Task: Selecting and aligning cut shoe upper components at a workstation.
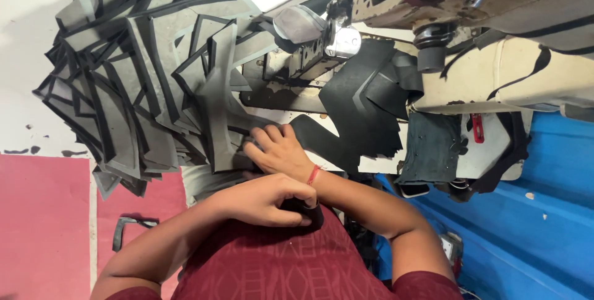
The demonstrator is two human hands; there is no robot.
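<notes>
- The right hand is reaching across to the big pile of grey pieces. Its fingers are lying flat and a little spread on the bottom edge of the pile. It is pressing down more than gripping, so it is not closing on anything.
- The left hand is sitting close to the body, just under the right wrist. Its fingers are curling tight around a small black piece. Only a bit of that piece is peeking out, so its shape is hard to tell.
- The grey pieces are flat cut shapes with dark edges. They are fanning out in a messy heap on the white table, probably so each one is easy to pick off the side.
- The pieces are looking stiff and thin, like foam or felt, and many are bent in an angle shape.
- A black angled piece is lying on the sewing machine bed, near the shiny metal part. More black pieces are hanging off the table edge beside it.
- A red thread band is going around the right wrist.
- One loose black strip is lying on the pink floor, well apart from the pile.
- A blue surface is showing on the other side.
</notes>
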